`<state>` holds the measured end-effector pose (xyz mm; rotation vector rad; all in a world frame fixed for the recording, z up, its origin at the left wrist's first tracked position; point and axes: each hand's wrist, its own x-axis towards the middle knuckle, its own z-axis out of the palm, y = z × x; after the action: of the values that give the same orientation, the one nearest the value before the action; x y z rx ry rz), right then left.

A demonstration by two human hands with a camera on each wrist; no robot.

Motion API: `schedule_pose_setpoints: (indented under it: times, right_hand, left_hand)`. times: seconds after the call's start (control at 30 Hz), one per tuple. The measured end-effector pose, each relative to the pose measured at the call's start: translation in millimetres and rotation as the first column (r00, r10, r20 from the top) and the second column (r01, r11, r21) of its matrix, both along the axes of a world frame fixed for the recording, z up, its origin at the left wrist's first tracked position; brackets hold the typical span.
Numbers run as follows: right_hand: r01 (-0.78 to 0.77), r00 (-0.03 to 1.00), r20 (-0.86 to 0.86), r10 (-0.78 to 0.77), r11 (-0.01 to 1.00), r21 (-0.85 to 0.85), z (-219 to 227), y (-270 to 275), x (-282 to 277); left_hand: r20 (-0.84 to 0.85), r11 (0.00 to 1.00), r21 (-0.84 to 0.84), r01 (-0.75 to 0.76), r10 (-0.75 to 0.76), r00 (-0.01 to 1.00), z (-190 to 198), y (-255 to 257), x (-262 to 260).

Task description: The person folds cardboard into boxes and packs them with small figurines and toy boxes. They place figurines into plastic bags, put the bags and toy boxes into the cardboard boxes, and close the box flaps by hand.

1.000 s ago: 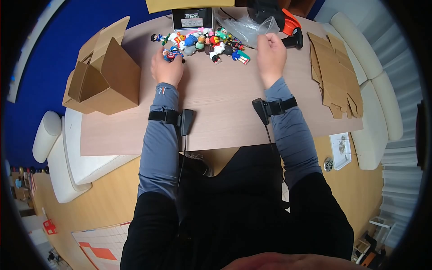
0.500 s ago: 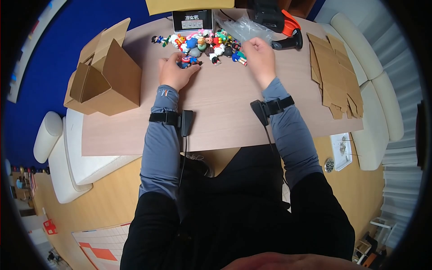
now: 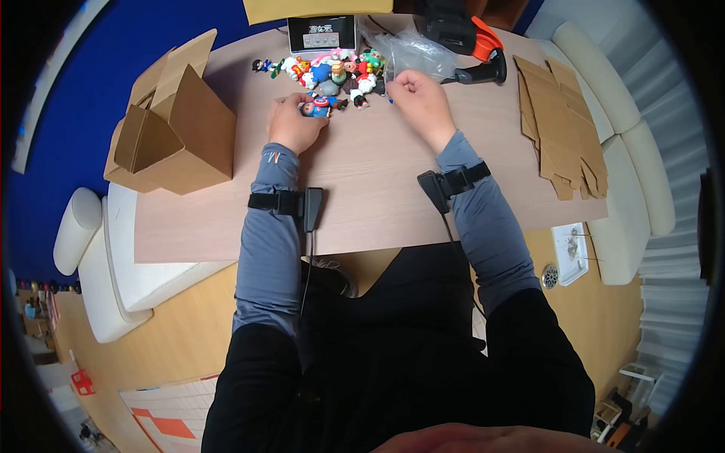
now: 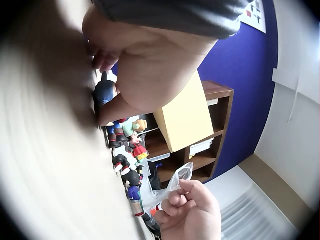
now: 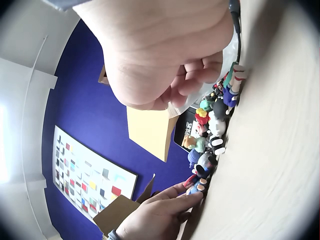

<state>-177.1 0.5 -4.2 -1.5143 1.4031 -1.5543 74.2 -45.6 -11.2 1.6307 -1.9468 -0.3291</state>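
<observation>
My left hand (image 3: pixel 293 127) is low over the table, its thumb and fingers round a small dark-haired toy figure in blue (image 3: pixel 315 111). Right beside it lies a figure with a red, white and blue round shield (image 3: pixel 322 101). Behind these spreads a pile of colourful toy figures (image 3: pixel 337 72). My right hand (image 3: pixel 424 107) is at the pile's right side, fingers curled, pinching the edge of a clear plastic bag (image 3: pixel 423 54). In the left wrist view the bag's film (image 4: pixel 185 171) rises from those fingertips. The right hand hides part of the pile's right end.
An open cardboard box (image 3: pixel 204 132) stands on the left of the table (image 3: pixel 362 196). Flattened cardboard (image 3: pixel 563 124) lies along the right edge. At the back are a small screen (image 3: pixel 323 36), a yellow box (image 3: pixel 317 7) and a black-and-orange tool (image 3: pixel 487 45).
My left hand has shifted slightly right with the figures, which now lie nearer the pile. My right hand has come left and toward me, drawing the plastic bag's edge with it.
</observation>
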Motion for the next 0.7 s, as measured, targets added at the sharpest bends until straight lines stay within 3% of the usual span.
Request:
schedule_pose_setpoints:
  times: [0.03,0.1,0.13,0.2,0.23,0.27,0.37,0.4,0.47,0.57,0.7]
  right_hand:
    - [-0.024,0.999,-0.030,0.026,0.999,0.047,0,0,-1]
    - [-0.040,0.997,-0.061,0.046,0.994,0.097,1,2,-3]
    - [-0.038,0.999,-0.025,0.040,0.997,0.071,0,2,-1]
    - [-0.031,0.999,0.011,0.030,0.998,0.046,0,2,1]
    - [-0.042,0.999,0.014,0.042,0.998,0.051,0,1,1]
    - [-0.054,0.998,0.017,0.053,0.997,0.055,0,1,0]
    - [-0.074,0.997,0.020,0.073,0.995,0.064,0,1,0]
    - [-0.069,0.997,0.020,0.068,0.996,0.064,0,1,1]
    - [-0.121,0.993,0.015,0.120,0.992,0.031,0,1,2]
    - [-0.161,0.977,-0.122,0.172,0.982,0.099,8,9,3]
    - [-0.186,0.974,-0.109,0.198,0.977,0.107,14,15,8]
  left_hand:
    - [-0.001,1.000,-0.001,0.004,-0.004,1.000,-4,-5,1]
    - [-0.241,0.977,0.086,0.196,-0.171,0.955,-14,-18,8]
    - [-0.242,0.976,0.085,0.201,-0.175,0.954,-11,-18,8]
    - [-0.537,0.960,0.188,0.210,-0.078,0.840,-8,-18,7]
    - [-0.502,0.985,0.129,0.114,-0.035,0.864,-3,-17,2]
    - [-0.502,0.984,0.129,0.118,-0.038,0.864,2,-14,0]
    - [-0.818,0.959,0.189,0.212,0.035,0.574,21,-4,-6]
    - [-0.818,0.958,0.190,0.216,0.032,0.575,24,-2,-8]
    - [-0.918,0.925,0.113,0.364,-0.043,0.394,29,2,-10]
    - [-0.917,0.886,0.087,0.456,-0.107,0.384,32,9,-14]
    - [-0.915,0.863,0.055,0.501,-0.158,0.371,30,13,-19]
